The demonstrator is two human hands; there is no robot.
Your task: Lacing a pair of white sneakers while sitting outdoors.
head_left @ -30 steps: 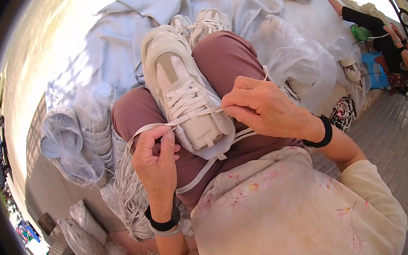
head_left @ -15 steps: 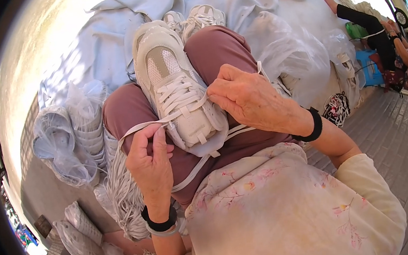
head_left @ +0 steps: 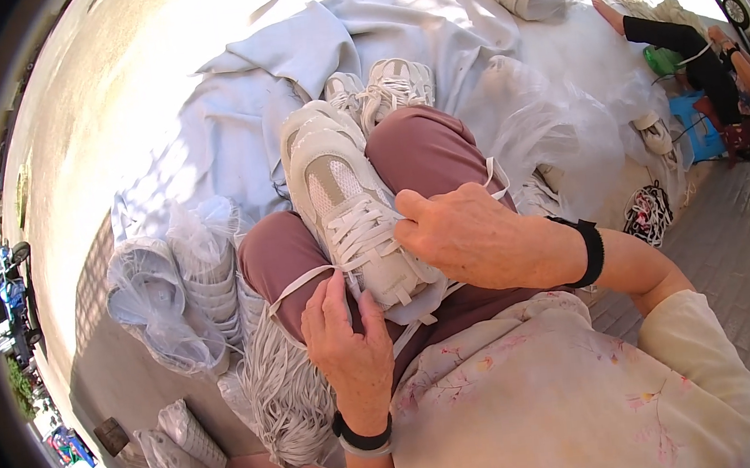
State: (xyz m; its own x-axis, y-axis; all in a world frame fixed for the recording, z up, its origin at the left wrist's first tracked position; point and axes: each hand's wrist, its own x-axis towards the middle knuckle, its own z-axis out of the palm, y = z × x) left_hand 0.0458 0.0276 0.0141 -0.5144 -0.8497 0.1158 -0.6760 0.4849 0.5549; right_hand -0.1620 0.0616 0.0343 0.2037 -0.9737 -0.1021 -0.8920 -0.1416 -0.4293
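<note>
A beige and white sneaker [head_left: 334,184] rests across my thighs, toe pointing away and heel toward me. White shoelace [head_left: 363,226] crosses its front in several rows. At the left eyelet edge, my left hand [head_left: 347,345] has thumb and index finger around the lace, their tips slightly apart. A length of lace runs left from there over my knee. My right hand [head_left: 474,233] is closed beside the right eyelets, pinching lace; its fingertips are partly hidden. A lace loop shows behind that hand. Beyond my knees stands another pair of sneakers [head_left: 397,87].
Bundled white laces [head_left: 287,400] hang beside my left leg. Plastic-wrapped stacks of shoe parts [head_left: 151,296] lie at left, with clear plastic bags [head_left: 545,123] at right. Grey-blue cloth [head_left: 285,53] covers the ground ahead. Another person's arm [head_left: 744,77] shows at far right near a blue stool [head_left: 699,126].
My left hand has moved in from the pulled-out lace to the shoe's left eyelet edge. My right hand stays by the right eyelets. The whole view has shifted, putting the scene lower and rightward.
</note>
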